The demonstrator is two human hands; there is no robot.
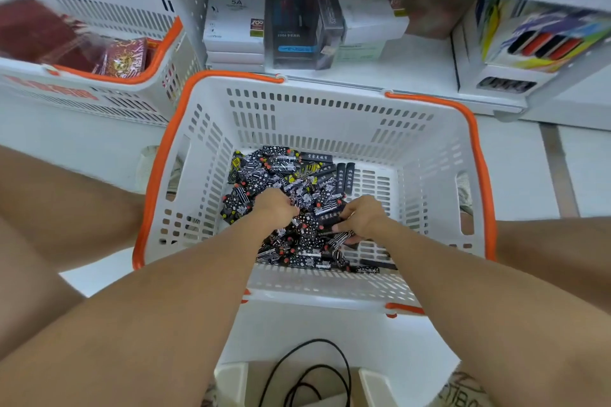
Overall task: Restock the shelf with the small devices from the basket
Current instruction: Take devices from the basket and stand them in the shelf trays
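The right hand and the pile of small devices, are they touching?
Touching. The head view shows the right hand with fingers curled into the small devices.

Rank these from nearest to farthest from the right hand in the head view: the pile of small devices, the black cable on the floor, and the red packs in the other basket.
1. Pile of small devices: directly under the right hand, in the white basket.
2. Black cable: on the floor, nearer the person.
3. Red packs: in the second basket, far upper left.
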